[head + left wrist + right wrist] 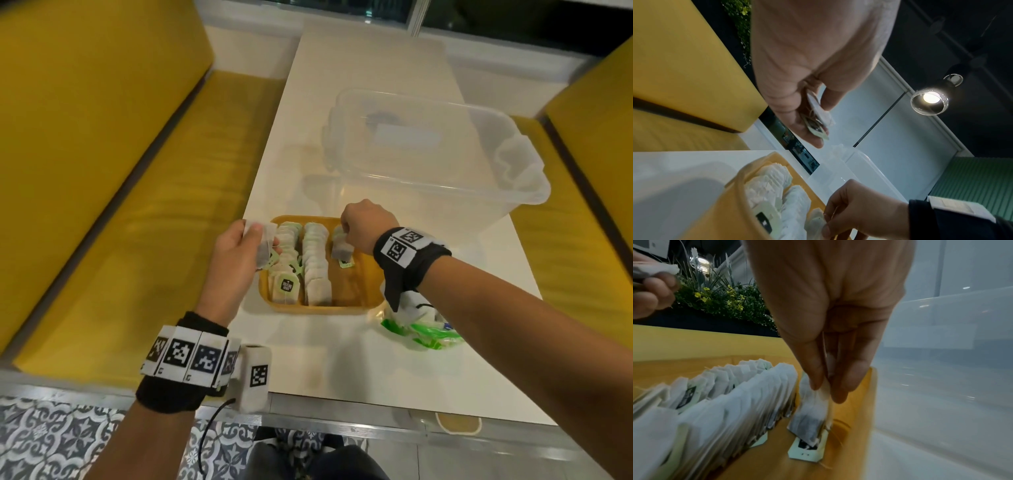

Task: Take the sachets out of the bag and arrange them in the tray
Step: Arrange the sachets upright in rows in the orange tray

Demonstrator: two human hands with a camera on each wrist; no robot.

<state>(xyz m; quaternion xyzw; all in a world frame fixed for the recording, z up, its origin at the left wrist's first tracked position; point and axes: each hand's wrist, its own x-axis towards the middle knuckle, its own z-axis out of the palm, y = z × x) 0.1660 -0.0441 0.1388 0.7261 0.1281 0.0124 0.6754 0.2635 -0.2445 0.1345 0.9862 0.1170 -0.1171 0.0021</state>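
Surface (376, 359): a long white tabletop between yellow bench seats, carrying everything described below.
Clear plastic bin (428, 154): large and see-through, standing at the far right of the surface, well behind the tray.
Tray (368, 274): a shallow yellow-orange tray near the front edge. It holds two full rows of tea sachets standing on edge, and a third row just begun on its right side.
Sachet rows (310, 263): white paper tea bags with green tags, packed closely and leaning on one another.
Bag (421, 329): a crumpled clear and green packet lying just right of the tray, partly under the right forearm. More sachets seem to remain inside.
Left hand (236, 257): held over the tray's left rim, fingers and thumb curled round a small bunch of spare sachets (262, 246).
Right hand (359, 229): above the tray's far right part, thumb and fingertips pinching the top of a single sachet (809, 415), which hangs nearly upright with its lower corner at the tray floor. Its green tag (807, 449) lies flat on the tray below.
Doing the step well: I judge the sachet should go down upright against the few already standing in the third row, tag tucked alongside, and be released only once it leans steadily.
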